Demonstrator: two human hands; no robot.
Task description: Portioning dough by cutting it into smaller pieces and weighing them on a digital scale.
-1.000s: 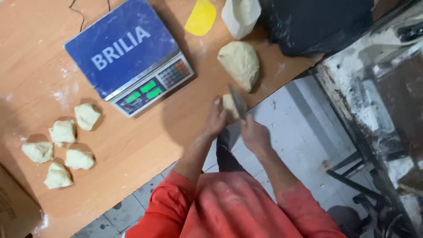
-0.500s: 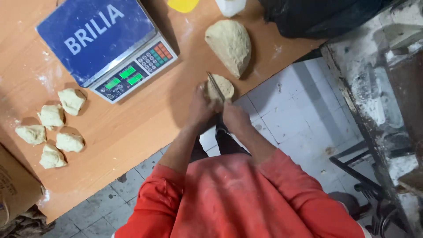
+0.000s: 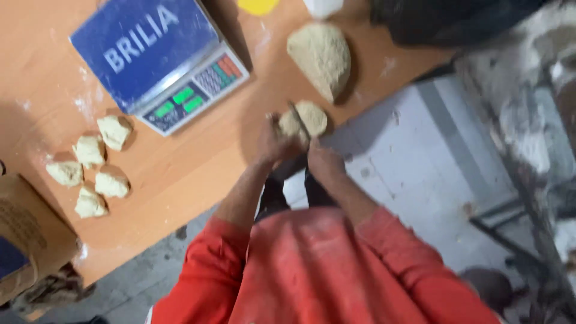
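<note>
Dough piece (image 3: 311,118) lies at the desk (image 3: 180,174) edge, just below the large dough mass (image 3: 321,57). Left hand (image 3: 273,143) grips its left side. Right hand (image 3: 324,163) holds a dark scraper blade (image 3: 298,120) set into it. Five cut portions (image 3: 90,168) lie left, beside the blue scale (image 3: 157,57).

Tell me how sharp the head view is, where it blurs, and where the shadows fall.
Head view: motion blur smears the whole frame; the left hand and right hand at the small dough piece are soft, with fingers hard to separate. The scale stays recognisable. A dark shadow lies on the table left of the hands, another beside the large dough lump. No strong glare.
</note>
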